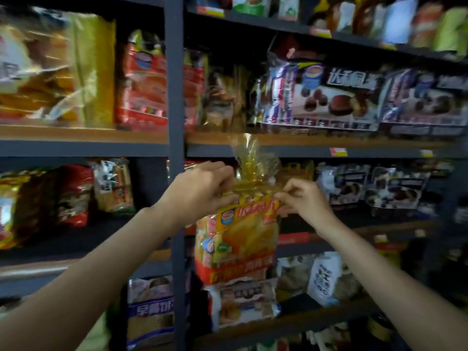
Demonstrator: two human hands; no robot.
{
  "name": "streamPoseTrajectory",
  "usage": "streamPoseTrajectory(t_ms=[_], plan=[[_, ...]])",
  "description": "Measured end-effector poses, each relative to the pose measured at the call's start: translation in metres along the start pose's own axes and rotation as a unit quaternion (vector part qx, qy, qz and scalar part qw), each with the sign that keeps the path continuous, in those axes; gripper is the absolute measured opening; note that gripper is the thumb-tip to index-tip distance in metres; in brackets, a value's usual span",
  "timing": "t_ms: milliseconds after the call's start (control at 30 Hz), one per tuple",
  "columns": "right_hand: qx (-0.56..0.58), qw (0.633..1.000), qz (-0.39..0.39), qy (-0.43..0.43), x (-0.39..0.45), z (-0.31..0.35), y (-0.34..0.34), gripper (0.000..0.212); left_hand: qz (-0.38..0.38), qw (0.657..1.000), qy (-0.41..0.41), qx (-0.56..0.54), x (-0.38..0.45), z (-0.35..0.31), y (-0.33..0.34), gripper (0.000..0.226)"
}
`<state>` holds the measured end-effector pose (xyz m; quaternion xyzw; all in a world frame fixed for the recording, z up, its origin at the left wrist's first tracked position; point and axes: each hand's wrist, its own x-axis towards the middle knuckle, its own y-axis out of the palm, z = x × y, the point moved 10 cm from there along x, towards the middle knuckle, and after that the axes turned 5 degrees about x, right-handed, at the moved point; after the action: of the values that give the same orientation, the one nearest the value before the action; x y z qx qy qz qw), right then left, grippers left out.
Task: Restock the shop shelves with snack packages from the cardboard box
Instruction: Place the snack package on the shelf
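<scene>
While both arms reach forward from the lower corners of the view, the two hands hold one tall yellow and orange plastic snack bag [236,239] upright in the air, in front of the dark grey metal shelving unit [174,97]. The left hand [200,191] pinches the left side of the bag's neck, with the fingers curled over the gathered golden transparent top [250,158]. The right hand [304,198] pinches the right side of the same neck between thumb and bent fingers. The twisted top of the bag stands up to the front edge of the wooden shelf board [291,140] above the hands, and the bottom of the bag hangs in front of the lower shelves, just to the right of the vertical post.

On the board above, at the right side, dark purple packages of chocolate cakes [326,97] stand in a row. At the left side of the post, on the same level, there are a red snack package [143,84] and a big yellow bag [83,69]. Below the held bag, a white package with a picture of pastry [243,302] lies on a lower board, near its front edge, and a white paper-like bag with dark print [325,277] stands to the right of it. The picture is blurred, so the small texts cannot be read.
</scene>
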<state>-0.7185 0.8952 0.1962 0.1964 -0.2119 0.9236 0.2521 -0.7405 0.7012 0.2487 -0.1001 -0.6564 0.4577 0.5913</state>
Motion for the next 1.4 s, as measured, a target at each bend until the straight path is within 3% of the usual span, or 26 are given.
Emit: streamPoseTrajectory(t_ms=[133,300,533,733,833,900,1033,1100,1233,1400], plan=[[-0.121,0.975,-0.165,-0.085,-0.003,0.001,-0.088,0.019,-0.002,1.000,0.016,-0.014,0.045,-0.031,0.049,0.044],[-0.273,0.910,-0.282,-0.135,-0.011,-0.009,-0.139,0.018,0.139,0.990,0.024,0.021,0.081,-0.063,0.135,0.033],[-0.274,0.897,-0.333,-0.096,0.013,-0.067,-0.178,0.006,0.147,0.987,-0.020,-0.057,0.118,-0.084,0.207,0.021],[-0.154,0.919,-0.360,-0.048,0.063,-0.134,-0.202,0.012,0.071,0.980,-0.128,-0.133,0.146,-0.064,0.239,0.030],[-0.093,0.941,-0.325,-0.002,0.101,-0.180,-0.205,0.012,0.102,0.973,-0.168,-0.124,0.152,-0.062,0.271,0.046],[-0.065,0.963,-0.259,0.033,0.127,-0.204,-0.194,0.016,0.133,0.964,-0.194,-0.123,0.154,-0.062,0.296,0.058],[-0.146,0.982,-0.120,-0.029,0.161,-0.208,-0.151,0.072,0.169,0.952,-0.225,-0.120,0.160,-0.058,0.334,0.043],[-0.192,0.979,-0.060,-0.040,0.172,-0.217,-0.132,0.085,0.184,0.954,-0.215,-0.095,0.162,-0.057,0.348,0.043],[-0.355,0.934,0.051,-0.010,0.195,-0.225,-0.110,0.069,0.170,0.963,-0.208,-0.035,0.166,-0.044,0.356,0.040],[-0.352,0.935,0.017,-0.027,0.195,-0.227,-0.118,0.049,0.101,0.960,-0.255,-0.062,0.155,-0.032,0.340,0.026]])
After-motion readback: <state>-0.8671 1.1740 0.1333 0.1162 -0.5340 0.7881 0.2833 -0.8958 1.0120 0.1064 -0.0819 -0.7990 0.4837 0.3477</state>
